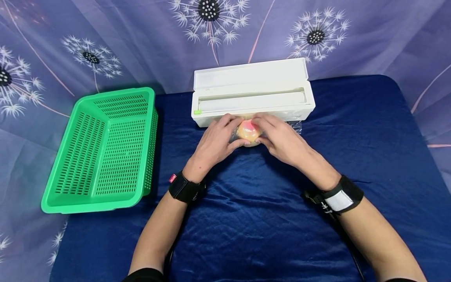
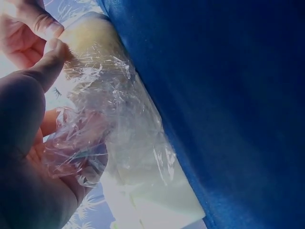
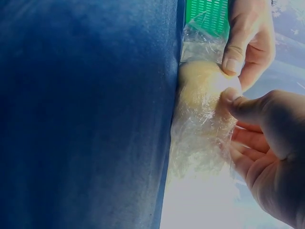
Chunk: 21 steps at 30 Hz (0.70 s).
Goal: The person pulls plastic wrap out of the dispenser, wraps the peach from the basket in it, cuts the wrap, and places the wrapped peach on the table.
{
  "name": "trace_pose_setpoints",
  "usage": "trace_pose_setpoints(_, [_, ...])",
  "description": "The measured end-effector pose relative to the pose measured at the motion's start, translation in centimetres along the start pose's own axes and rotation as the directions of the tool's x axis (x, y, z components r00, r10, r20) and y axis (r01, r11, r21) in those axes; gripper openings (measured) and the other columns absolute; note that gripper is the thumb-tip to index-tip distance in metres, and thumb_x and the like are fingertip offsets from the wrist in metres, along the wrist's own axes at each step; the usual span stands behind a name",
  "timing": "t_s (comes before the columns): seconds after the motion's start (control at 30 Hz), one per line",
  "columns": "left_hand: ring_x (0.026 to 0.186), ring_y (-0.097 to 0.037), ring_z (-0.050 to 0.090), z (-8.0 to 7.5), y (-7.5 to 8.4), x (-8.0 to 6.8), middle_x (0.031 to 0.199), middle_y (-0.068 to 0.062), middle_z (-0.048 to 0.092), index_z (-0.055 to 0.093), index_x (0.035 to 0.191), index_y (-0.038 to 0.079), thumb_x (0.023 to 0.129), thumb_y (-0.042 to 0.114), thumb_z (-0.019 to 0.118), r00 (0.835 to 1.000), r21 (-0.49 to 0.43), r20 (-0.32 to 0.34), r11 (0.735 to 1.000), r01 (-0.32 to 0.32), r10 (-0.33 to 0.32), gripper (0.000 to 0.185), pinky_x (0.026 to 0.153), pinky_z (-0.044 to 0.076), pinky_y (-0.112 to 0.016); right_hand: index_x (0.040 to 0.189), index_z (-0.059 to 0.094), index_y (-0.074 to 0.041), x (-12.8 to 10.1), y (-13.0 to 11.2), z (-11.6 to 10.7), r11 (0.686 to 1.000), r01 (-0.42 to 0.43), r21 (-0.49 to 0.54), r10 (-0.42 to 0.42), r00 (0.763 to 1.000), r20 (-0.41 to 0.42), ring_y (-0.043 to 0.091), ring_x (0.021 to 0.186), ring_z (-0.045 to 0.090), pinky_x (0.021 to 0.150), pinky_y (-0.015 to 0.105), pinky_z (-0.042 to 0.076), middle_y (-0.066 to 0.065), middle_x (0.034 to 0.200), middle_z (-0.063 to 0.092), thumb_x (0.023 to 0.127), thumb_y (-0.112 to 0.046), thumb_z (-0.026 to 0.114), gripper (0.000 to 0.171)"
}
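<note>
A round yellow fruit with a pink blush (image 1: 249, 132) is just in front of the white cling film box (image 1: 308, 96). Clear cling film (image 3: 202, 129) covers it and bunches loosely at both sides. My left hand (image 1: 217, 139) grips the fruit from the left, thumb on the near side and fingers over the top. From the right, my right hand (image 1: 284, 138) holds it the same way, the two thumbs close together. Crumpled film (image 2: 78, 143) hangs in front of the left palm in the left wrist view.
The box's lid (image 1: 250, 74) stands raised at the back, showing the film roll (image 1: 251, 102) inside. A green slotted basket (image 1: 149, 129) sits on the left of the dark blue cloth (image 1: 253, 231). Behind hangs a purple curtain (image 1: 148, 35) with dandelion prints.
</note>
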<state>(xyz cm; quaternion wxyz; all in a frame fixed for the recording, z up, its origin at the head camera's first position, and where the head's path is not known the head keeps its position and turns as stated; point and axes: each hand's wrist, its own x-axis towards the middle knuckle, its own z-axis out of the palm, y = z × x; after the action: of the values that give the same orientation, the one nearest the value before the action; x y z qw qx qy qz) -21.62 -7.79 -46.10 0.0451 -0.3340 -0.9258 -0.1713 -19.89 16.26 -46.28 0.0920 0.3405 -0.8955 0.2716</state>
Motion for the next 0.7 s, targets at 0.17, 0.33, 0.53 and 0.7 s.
trace_pose_setpoints(0.17, [0.117,-0.025,0.063,0.13,-0.06,-0.05,0.141,-0.01,0.059,0.051,0.15,0.01,0.099,0.048,0.072,1.0,-0.048,-0.019,0.999,0.0,0.0,0.067,0.096,0.05,-0.044,0.138,0.058,0.009,-0.03,0.01,0.04,1.0,0.011,0.0,-0.011,1.0,-0.007,0.041,0.124,0.061,0.101,0.053,0.052,0.026,0.139,0.06,0.092,0.005,0.078,0.05])
trace_pose_setpoints(0.33, [0.113,-0.026,0.064,0.22,-0.08,0.01,0.141,-0.01,0.059,0.055,0.144,0.013,0.099,0.047,0.072,1.0,-0.063,-0.02,0.998,0.004,-0.005,0.059,0.094,0.05,-0.043,0.138,0.058,0.009,-0.02,0.16,0.08,1.0,0.008,0.006,-0.008,1.0,-0.004,0.041,0.123,0.062,0.1,0.053,0.053,0.026,0.137,0.061,0.093,0.004,0.077,0.049])
trace_pose_setpoints(0.53, [0.122,-0.026,0.062,0.11,0.05,0.04,0.143,-0.011,0.059,0.057,0.143,0.013,0.099,0.049,0.072,1.0,-0.063,-0.02,0.998,0.013,-0.015,0.059,0.096,0.051,-0.044,0.139,0.058,0.009,-0.05,0.22,0.04,1.0,0.002,0.003,-0.002,1.0,0.001,0.042,0.126,0.061,0.103,0.054,0.051,0.027,0.138,0.061,0.094,0.001,0.077,0.049])
trace_pose_setpoints(0.7, [0.124,-0.025,0.062,0.06,0.15,0.05,0.143,-0.011,0.061,0.06,0.141,0.012,0.097,0.047,0.077,0.999,-0.08,-0.032,0.996,0.03,-0.032,0.058,0.097,0.05,-0.044,0.139,0.058,0.009,-0.04,0.07,-0.11,1.0,-0.007,0.001,0.007,1.0,0.017,0.042,0.126,0.062,0.102,0.054,0.052,0.027,0.138,0.061,0.094,0.0,0.078,0.049])
